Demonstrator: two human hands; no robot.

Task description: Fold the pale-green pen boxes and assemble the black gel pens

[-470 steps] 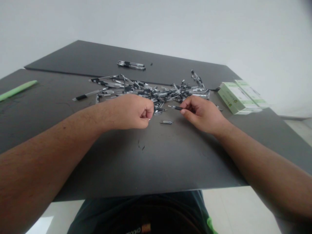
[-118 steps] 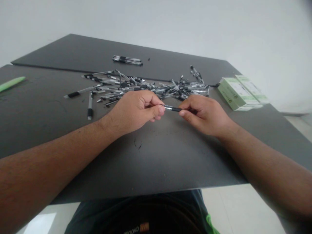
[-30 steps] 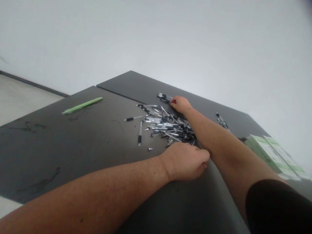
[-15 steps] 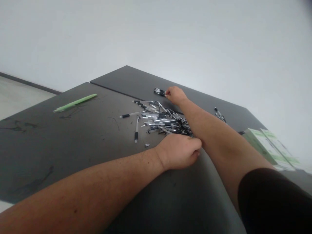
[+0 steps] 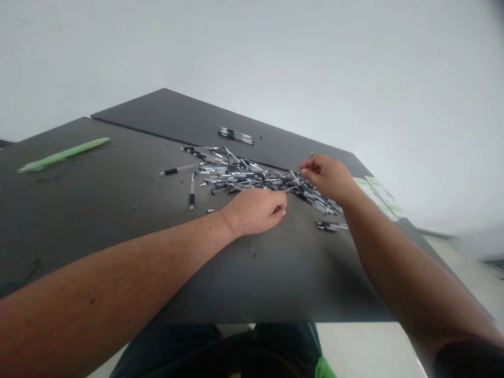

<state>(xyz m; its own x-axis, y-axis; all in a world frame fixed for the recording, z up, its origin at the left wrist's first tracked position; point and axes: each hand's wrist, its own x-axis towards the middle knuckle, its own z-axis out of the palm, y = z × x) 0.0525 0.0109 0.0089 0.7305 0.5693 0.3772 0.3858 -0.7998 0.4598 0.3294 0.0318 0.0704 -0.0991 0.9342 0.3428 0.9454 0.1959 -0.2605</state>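
Note:
A loose heap of clear pens with black grips (image 5: 246, 176) spreads across the dark table. At its near edge rests my left hand (image 5: 262, 209), fingers curled closed; whatever is inside them is hidden. My right hand (image 5: 328, 176) hovers at the heap's right part, thumb and fingers apart, with nothing visible between them. A neat bundle of pens (image 5: 235, 135) lies behind the heap on the far table section. A few more pens (image 5: 331, 226) lie together below my right hand. One single pen (image 5: 192, 190) sits apart at the heap's left.
To the far left lies a long light-green stick-like object (image 5: 65, 155). White and green boxes (image 5: 380, 195) stand behind my right forearm. The dark table (image 5: 268, 283) has a seam between two sections, and its near edge is by my legs.
My right hand has left the pen bundle at the back and come right and nearer, to the heap. The view has shifted, showing the near table edge. My left hand stays closed beside the heap.

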